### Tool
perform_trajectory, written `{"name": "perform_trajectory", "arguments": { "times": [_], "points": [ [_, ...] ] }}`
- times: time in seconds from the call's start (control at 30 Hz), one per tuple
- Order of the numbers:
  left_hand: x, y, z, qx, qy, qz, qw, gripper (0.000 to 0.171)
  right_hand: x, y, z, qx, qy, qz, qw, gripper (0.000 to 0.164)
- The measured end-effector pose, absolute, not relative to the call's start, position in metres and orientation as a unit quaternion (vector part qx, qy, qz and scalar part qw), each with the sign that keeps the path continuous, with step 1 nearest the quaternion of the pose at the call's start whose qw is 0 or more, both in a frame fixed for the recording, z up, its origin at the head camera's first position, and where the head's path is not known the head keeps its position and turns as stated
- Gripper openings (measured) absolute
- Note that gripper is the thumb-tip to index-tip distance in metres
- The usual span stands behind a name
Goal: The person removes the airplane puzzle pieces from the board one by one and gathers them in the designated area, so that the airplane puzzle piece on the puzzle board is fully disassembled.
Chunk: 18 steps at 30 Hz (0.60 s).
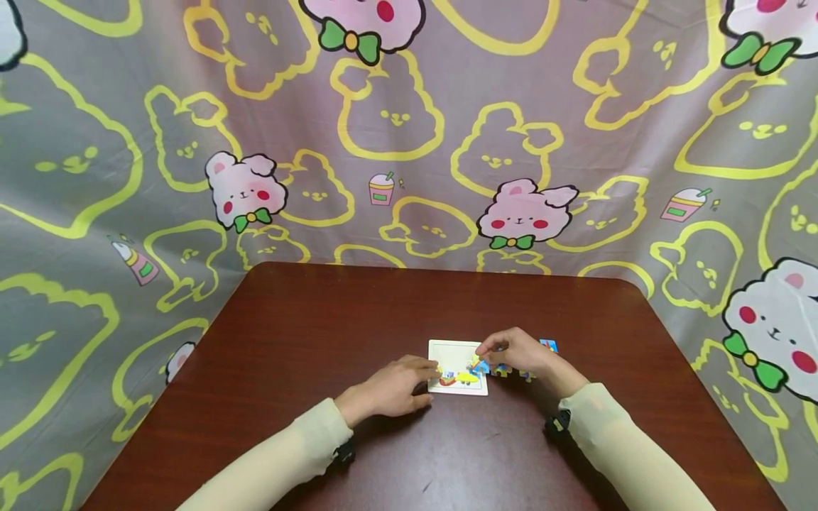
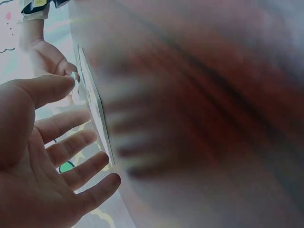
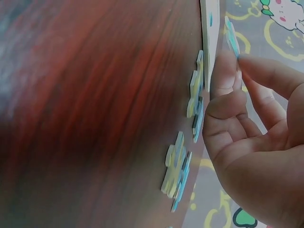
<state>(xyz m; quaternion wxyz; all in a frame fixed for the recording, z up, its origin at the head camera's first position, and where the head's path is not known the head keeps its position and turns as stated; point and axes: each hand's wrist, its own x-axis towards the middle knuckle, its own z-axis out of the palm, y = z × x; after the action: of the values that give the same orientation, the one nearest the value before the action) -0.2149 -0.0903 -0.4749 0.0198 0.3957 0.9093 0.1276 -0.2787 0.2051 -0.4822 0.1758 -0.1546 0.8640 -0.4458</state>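
A white-framed puzzle board (image 1: 455,345) lies on the table, with colourful pictures, among them a yellow shape and a red one, along its lower part. At its left edge my left hand (image 1: 391,387) rests with fingers extended, the fingertips touching or just over the frame. Thumb and fingers of my right hand (image 1: 519,353) pinch a thin jigsaw piece (image 3: 232,39) above the board's right side. The right wrist view shows that piece edge-on, its light blue face partly visible. In the left wrist view, the left fingers (image 2: 76,142) are spread and hold nothing.
Several loose jigsaw pieces (image 1: 501,370) lie right of the board, partly under the right hand. Another blue piece (image 1: 548,345) sits beyond that wrist. The brown table (image 1: 332,312) ends at a patterned cloth (image 1: 434,170) at the back and sides.
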Motion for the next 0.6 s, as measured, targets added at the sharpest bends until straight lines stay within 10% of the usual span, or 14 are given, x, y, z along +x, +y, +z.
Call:
{"name": "perform_trajectory", "arguments": {
  "times": [0.6],
  "points": [
    [-0.229,-0.091,-0.477,0.348,0.930,0.108,0.040,0.048,-0.274,0.221,-0.479,-0.159,0.851,-0.462,0.190,0.020]
  ]
}}
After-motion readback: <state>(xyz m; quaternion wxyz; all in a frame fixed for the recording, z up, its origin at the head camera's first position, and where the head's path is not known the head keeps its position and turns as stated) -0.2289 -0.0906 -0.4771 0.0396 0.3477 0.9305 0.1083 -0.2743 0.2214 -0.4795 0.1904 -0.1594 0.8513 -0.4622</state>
